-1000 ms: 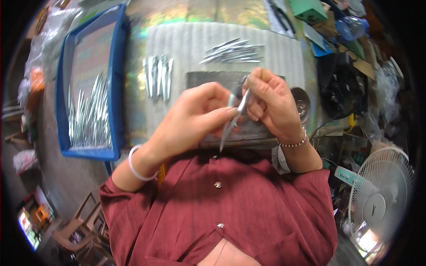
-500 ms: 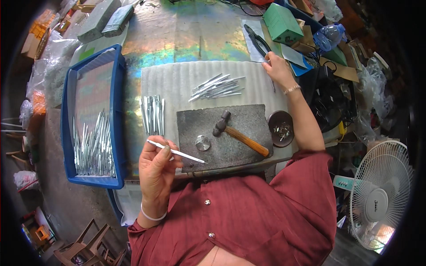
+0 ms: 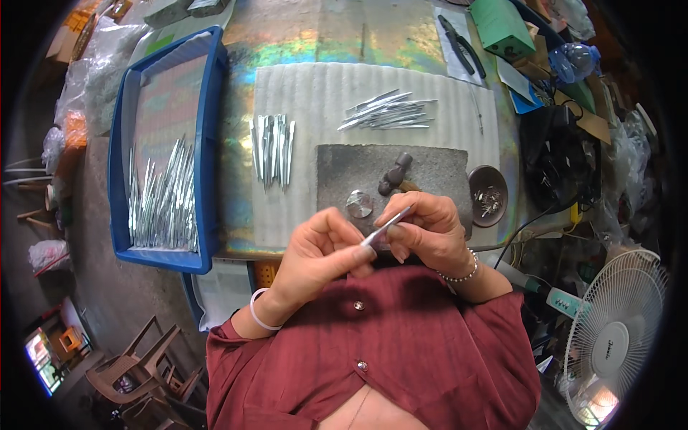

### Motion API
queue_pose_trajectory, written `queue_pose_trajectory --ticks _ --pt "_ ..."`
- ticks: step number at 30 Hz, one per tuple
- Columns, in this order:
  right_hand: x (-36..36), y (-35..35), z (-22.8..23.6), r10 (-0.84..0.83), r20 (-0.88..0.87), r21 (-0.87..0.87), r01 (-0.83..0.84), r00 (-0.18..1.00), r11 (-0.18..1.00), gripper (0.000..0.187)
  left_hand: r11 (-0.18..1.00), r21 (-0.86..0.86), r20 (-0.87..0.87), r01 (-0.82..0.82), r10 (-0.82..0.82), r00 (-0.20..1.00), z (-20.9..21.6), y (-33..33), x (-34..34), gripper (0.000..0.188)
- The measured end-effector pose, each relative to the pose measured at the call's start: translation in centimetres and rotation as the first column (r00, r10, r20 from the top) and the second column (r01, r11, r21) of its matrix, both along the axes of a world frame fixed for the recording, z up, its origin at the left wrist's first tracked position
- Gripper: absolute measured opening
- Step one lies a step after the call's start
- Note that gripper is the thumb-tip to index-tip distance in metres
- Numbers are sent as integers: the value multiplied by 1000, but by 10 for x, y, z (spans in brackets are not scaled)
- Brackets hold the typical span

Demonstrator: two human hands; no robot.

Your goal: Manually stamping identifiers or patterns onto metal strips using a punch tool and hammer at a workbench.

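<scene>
Both hands meet in front of my chest, over the near edge of the table, on one slim silver metal stick [image 3: 387, 226]. My left hand [image 3: 326, 247] pinches its lower end between thumb and fingers. My right hand [image 3: 430, 229] grips the upper part, whose tip pokes out past the thumb. Just beyond them lies a dark grey slab [image 3: 344, 163]. On it rest a round shiny metal piece [image 3: 359, 203] and a hammer [image 3: 395, 174], its wooden handle mostly hidden behind my right hand.
Loose silver sticks [image 3: 390, 111] and a neater row [image 3: 272, 147] lie on white foam [image 3: 308, 86]. A blue tray [image 3: 212, 143] at left holds many more. At right are a brown bowl [image 3: 494, 175] with small bits, black-handled pliers [image 3: 460, 44] and a fan [image 3: 613, 344].
My right hand has come back from the pliers at the far right and taken hold of the stick. My left hand has brought the stick rightward to meet it. The view has shifted.
</scene>
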State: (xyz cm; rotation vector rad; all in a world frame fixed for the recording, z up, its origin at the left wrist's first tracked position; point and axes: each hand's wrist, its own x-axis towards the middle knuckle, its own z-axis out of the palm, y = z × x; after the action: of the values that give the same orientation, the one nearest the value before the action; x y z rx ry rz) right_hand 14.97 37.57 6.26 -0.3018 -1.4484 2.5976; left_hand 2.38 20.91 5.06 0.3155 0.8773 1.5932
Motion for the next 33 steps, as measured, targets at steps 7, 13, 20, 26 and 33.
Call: queue_pose_trajectory --ticks 7,13,20,26,33 --pt "-8 -16 -1 32 154 -122 -13 988 992 10 985 -118 -80 127 -137 987 15 -18 1 15" --pt "-11 -24 -7 104 242 -149 -69 965 986 8 976 -151 -162 159 -183 970 7 -24 5 14" --pt "-16 -25 -12 117 263 -174 -72 958 982 9 974 -136 -209 183 -208 955 1 -24 1 11" --pt "-19 -29 -11 76 291 -100 -49 954 994 7 971 -119 -180 209 -228 957 0 -21 -2 10" --pt "-14 -26 -4 56 249 -24 -52 967 998 7 962 -53 -151 270 -275 950 -1 -17 -2 11"
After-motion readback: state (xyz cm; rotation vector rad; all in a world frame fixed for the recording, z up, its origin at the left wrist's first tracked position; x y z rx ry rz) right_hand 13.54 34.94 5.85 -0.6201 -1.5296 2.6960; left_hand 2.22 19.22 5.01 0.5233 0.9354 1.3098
